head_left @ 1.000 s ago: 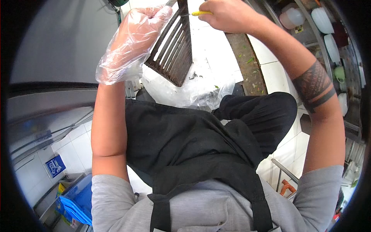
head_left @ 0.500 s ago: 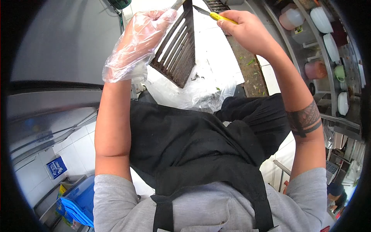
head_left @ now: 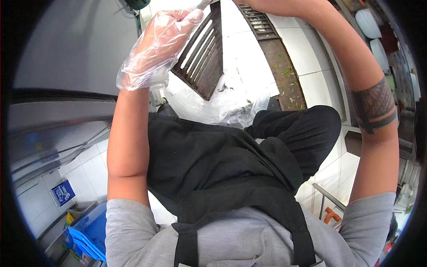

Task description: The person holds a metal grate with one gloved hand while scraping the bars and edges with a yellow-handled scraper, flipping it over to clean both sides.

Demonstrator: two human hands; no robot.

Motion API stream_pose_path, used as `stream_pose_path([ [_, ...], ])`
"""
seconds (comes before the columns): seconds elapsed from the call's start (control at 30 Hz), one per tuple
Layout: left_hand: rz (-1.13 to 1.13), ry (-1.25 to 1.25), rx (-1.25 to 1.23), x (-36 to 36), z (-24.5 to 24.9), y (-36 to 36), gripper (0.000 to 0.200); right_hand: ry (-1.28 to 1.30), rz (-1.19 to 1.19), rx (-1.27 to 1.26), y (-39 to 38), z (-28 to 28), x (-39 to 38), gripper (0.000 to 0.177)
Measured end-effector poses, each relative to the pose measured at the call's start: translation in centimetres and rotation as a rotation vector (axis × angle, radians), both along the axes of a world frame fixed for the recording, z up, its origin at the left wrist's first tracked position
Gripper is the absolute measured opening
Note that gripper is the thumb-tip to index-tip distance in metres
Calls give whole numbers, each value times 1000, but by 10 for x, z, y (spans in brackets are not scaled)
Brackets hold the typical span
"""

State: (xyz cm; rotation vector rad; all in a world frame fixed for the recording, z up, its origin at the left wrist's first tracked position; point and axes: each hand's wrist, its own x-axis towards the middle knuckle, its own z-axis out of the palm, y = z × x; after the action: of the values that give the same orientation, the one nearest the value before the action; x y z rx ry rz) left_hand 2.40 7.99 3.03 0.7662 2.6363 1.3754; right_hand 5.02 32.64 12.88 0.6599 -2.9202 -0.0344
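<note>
My left hand (head_left: 171, 38), in a clear plastic glove, is closed at the upper edge of a dark, slatted metal grate (head_left: 207, 55). A grey metal strip shows at its fingertips. The grate stands tilted, its lower corner on a white sheet with plastic (head_left: 222, 111) beneath it. My bare right hand (head_left: 271, 5) is at the top edge of the view, fingers curled and partly cut off. The yellow-handled knife it held half a second ago is outside the frame now. Dark crumbs lie beside the grate's lower corner.
Another grate (head_left: 258, 22) lies over a floor channel (head_left: 287, 75) holding leaf scraps. A grey metal cabinet (head_left: 75, 49) stands at the left, with blue plastic containers (head_left: 91, 231) below. Shelves with white containers (head_left: 368, 23) line the right side. My knees are bent under a black apron (head_left: 231, 155).
My right hand has moved up and out toward the top edge, away from the grate, taking the knife from view. My left hand and the grate have barely moved.
</note>
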Motion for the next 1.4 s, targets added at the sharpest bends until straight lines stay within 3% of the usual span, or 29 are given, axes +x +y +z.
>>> stream_pose_path([
  [0.1,8,8,16,-3,-2,-2,49,-23,82,-122,9,-14,-7,25],
  [0.17,18,0,7,-3,-1,-3,49,-84,-58,-185,9,-24,-9,26],
  [0.37,-5,-9,31,4,0,4,47,-181,-59,-253,17,-41,-15,29],
  [0.43,52,30,42,-3,-9,4,49,-154,-51,-238,14,-43,-14,29],
  [0.53,18,-8,76,-8,-13,4,48,-101,-107,-42,0,-32,-4,27],
  [0.6,20,-2,78,-5,-13,2,47,61,-22,160,-5,-26,3,24],
  [0.77,-10,-3,27,-7,-6,0,46,169,183,-11,27,-35,-15,22],
  [1.0,-84,-63,60,-6,-3,9,43,-61,284,74,36,-19,-34,28],
  [1.13,-20,-6,77,-4,-8,9,40,-21,290,77,32,-27,-36,25],
  [1.2,-12,19,109,-6,-9,9,39,25,210,263,17,-19,-21,21],
  [1.3,17,-30,85,-4,-9,6,39,163,224,281,13,-22,-12,17],
  [1.37,-39,-43,53,-4,-4,6,38,175,217,185,16,-32,-8,21],
  [1.4,-16,-24,58,-5,-6,6,38,24,46,84,15,-33,-4,23],
])
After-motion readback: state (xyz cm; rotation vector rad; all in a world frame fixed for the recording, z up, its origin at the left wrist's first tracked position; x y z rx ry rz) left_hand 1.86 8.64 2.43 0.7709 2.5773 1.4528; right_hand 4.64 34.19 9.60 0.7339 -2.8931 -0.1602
